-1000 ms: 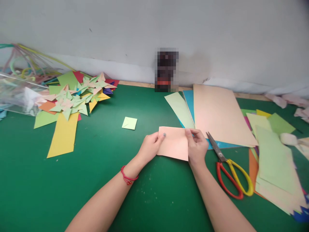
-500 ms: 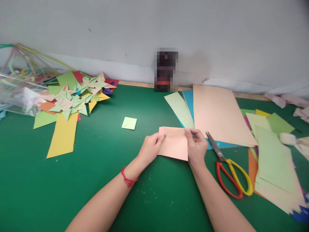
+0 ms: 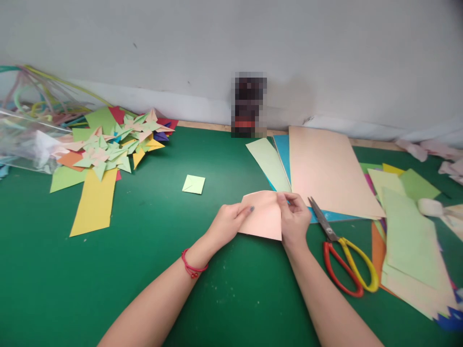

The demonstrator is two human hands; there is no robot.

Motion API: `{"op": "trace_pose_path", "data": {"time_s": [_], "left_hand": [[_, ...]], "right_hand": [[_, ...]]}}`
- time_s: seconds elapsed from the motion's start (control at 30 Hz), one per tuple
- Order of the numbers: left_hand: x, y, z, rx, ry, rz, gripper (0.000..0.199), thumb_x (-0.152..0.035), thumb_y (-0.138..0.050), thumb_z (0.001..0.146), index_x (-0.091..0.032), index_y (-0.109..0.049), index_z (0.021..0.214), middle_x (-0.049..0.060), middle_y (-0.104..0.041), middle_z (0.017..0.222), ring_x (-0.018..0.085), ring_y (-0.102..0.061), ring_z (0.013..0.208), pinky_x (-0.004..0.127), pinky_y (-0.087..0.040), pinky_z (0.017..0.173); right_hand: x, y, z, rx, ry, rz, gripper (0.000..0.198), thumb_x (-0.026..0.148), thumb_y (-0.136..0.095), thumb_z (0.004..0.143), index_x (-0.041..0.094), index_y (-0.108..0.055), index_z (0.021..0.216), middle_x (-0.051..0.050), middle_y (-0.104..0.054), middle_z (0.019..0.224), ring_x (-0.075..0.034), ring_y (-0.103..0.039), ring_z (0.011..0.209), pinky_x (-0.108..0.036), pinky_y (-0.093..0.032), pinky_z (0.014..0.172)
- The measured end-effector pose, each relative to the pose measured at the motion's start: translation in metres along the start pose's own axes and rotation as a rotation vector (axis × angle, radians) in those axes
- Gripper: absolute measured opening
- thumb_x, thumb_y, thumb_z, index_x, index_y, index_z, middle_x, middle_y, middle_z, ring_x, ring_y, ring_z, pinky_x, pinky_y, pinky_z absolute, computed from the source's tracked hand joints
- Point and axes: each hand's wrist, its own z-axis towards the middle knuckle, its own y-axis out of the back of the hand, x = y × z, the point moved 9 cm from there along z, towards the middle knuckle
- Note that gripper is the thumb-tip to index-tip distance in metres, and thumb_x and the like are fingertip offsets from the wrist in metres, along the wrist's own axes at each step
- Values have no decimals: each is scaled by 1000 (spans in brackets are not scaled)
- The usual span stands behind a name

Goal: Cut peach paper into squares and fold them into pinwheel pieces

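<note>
One pink sheet (image 3: 263, 218) held btwn L hand (image 3: 226, 223) & R hand (image 3: 295, 222).

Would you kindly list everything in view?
held paper: 1, pink, between hands
folded square: 1, green, centre
scissors: 1, red and yellow handles, right
large paper: 1+, peach, back right
blue sheet: 1, blue, underneath peach
narrow sheet: 1, green, back centre
folded stars: several, mixed, left
yellow strip: 1, yellow, left
bag: 1, clear, left
thin strips: many, mixed, left
paper pile: several, mostly green, right
blurred object: 1, dark, back centre
table: 1, green, below
wall: 1, grey, back
bracelet: 1, red, left wrist
left hand: 1, holding paper
right hand: 1, holding paper
</note>
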Motion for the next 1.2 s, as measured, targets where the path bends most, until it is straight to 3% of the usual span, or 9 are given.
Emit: {"op": "trace_pose_path", "data": {"time_s": [0.13, 0.4, 0.7, 0.87, 1.07, 1.2], "left_hand": [[-2, 1, 0, 1, -23, -1, 42, -44, -36, 87, -16, -43, 57, -2, -46, 54, 10, -39, 50, 23, -25, 46], [4, -13, -4, 127, 96, -240, 39, -52, -36, 85, -17, -50, 80, 0, -60, 54, 14, -55, 44, 23, -40, 43], [-4, -14, -3, 200, 27, -189, 30, -38, -37, 87, -18, -43, 66, -6, -46, 47, 7, -46, 39, 19, -37, 45], [-11, -18, -8, 355, 19, -242, 30, -37, -36, 88, -18, -40, 65, -6, -44, 55, 6, -45, 42, 20, -37, 48], [-11, -17, -11, 425, 63, -288, 30, -41, -37, 87, -18, -37, 66, -7, -37, 55, 4, -35, 37, 18, -29, 38], [-8, -20, -13, 458, 101, -334, 31, -45, -39, 85, -18, -40, 70, -9, -37, 45, 5, -32, 30, 17, -25, 33]], "right_hand": [[-2, 0, 0, 2, 5, 7, 24, 40, -64, 72, 17, -59, 75, -1, -59, 68, -13, -54, 58, -25, -43, 54], [-8, 7, 3, -61, -30, 36, 27, 42, -64, 71, 16, -59, 76, -1, -59, 69, -13, -54, 60, -24, -41, 53], [-16, 12, 6, -104, -92, 85, 29, 42, -66, 68, 15, -59, 76, -1, -59, 67, -12, -53, 58, -24, -41, 52], [-18, 14, 7, -109, -85, 82, 29, 42, -66, 69, 15, -59, 77, -1, -60, 69, -13, -53, 58, -24, -42, 53], [-19, 12, 7, -98, -98, 118, 28, 41, -67, 68, 16, -59, 76, -1, -60, 68, -13, -53, 57, -24, -42, 52], [-18, 13, 8, -115, -98, 170, 26, 39, -68, 67, 15, -60, 75, -1, -61, 67, -12, -53, 57, -24, -41, 53]]}}
